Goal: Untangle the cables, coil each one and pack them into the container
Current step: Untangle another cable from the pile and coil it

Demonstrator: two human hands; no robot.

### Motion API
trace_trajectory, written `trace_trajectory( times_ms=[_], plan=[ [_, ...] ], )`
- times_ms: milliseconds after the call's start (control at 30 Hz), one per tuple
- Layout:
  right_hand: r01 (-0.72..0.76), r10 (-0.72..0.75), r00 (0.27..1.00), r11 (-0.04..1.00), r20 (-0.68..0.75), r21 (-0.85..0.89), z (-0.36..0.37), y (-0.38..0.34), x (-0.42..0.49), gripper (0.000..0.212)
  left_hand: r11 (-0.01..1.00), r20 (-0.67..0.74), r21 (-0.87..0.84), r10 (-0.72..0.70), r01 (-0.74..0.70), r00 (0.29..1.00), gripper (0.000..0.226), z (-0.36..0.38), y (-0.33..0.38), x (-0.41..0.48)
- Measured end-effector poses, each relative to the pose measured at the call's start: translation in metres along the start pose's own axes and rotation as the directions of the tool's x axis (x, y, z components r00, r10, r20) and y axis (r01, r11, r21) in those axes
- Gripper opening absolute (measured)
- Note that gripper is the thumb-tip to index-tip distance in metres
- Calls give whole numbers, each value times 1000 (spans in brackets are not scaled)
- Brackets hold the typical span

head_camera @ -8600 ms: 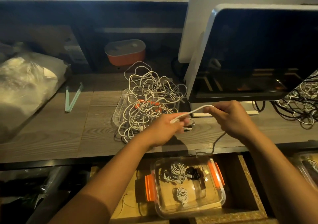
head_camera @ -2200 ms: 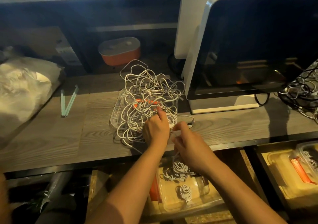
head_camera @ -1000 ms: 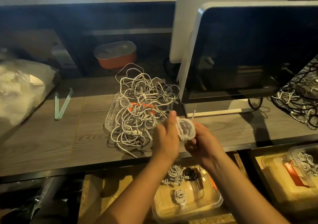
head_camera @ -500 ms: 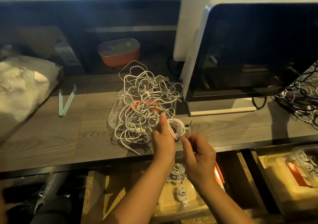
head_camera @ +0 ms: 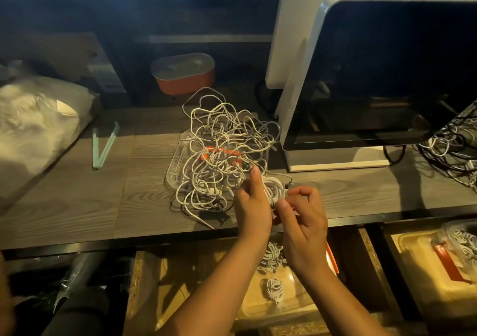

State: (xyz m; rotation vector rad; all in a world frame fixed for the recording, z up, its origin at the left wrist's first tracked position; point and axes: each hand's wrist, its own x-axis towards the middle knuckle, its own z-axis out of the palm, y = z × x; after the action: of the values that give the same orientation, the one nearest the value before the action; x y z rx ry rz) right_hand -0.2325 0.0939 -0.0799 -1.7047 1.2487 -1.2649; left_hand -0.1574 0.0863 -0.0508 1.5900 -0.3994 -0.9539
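Note:
A heap of tangled white cables [head_camera: 222, 149] lies on a clear lid [head_camera: 173, 173] on the wooden desk [head_camera: 77, 201]. In front of it my left hand [head_camera: 251, 206] holds a small white cable coil [head_camera: 273, 187] upright, thumb raised behind it. My right hand [head_camera: 304, 222] pinches the coil's lower right edge with thumb and forefinger. Below the desk edge a clear container [head_camera: 302, 302] with orange clips [head_camera: 331, 257] sits in an open drawer and holds several coiled cables [head_camera: 275, 286], partly hidden by my arms.
A white-framed monitor [head_camera: 387, 77] stands at the right. Dark tangled cables [head_camera: 454, 152] lie beyond it. An orange box with a grey lid [head_camera: 183, 77] stands at the back. A plastic bag [head_camera: 33, 124] and green strips [head_camera: 104, 146] lie left. Another container [head_camera: 438, 266] sits lower right.
Over the last seconds a loose cable has been wound into a small coil. Since half a second ago both hands stay at the coil, my right hand's fingers shifting on its edge.

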Motion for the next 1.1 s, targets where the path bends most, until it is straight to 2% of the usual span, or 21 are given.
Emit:
trace_trajectory(
  times_ms=[100, 300, 433, 467, 600, 667, 767, 867, 1000, 1100],
  plan=[
    [52, -47, 997, 995, 60, -86, -2, -3, 6, 33, 999, 16, 28, 34, -35, 999, 37, -1, -4, 3],
    [38, -13, 985, 989, 173, -141, -9, -3, 15, 36, 996, 27, 38, 75, -76, 997, 36, 2, -6, 2],
    [-208, 170, 949, 971, 267, 120, -16, -3, 22, 25, 999, 43, -29, 24, -23, 999, 32, 4, 1, -3],
    [-225, 178, 939, 965, 295, 134, -19, -2, 23, 25, 999, 44, -49, -1, 3, 999, 30, 5, 3, -5],
    [-150, 135, 902, 989, 409, 6, -28, -5, 32, 31, 992, 24, -92, -87, 89, 996, 31, 6, 7, -9],
    [-149, 157, 861, 987, 484, -54, -33, -7, 39, 30, 990, 12, -92, -103, 104, 995, 31, 6, 6, -9],
    [-250, 244, 791, 966, 561, -69, -37, -11, 44, 20, 998, 18, -67, -4, 5, 1000, 37, 5, 0, -10],
    [-270, 277, 762, 957, 585, -102, -37, -17, 47, 23, 991, 23, 9, 131, -132, 991, 38, 3, -8, -6],
    [-307, 330, 786, 942, 522, -134, -31, -21, 43, 25, 943, 42, 79, 321, -323, 946, 38, -2, -16, 1],
    [-416, 416, 795, 904, 442, -103, -26, -24, 38, 25, 886, 98, 88, 448, -456, 889, 31, -4, -21, -2]
  ],
)
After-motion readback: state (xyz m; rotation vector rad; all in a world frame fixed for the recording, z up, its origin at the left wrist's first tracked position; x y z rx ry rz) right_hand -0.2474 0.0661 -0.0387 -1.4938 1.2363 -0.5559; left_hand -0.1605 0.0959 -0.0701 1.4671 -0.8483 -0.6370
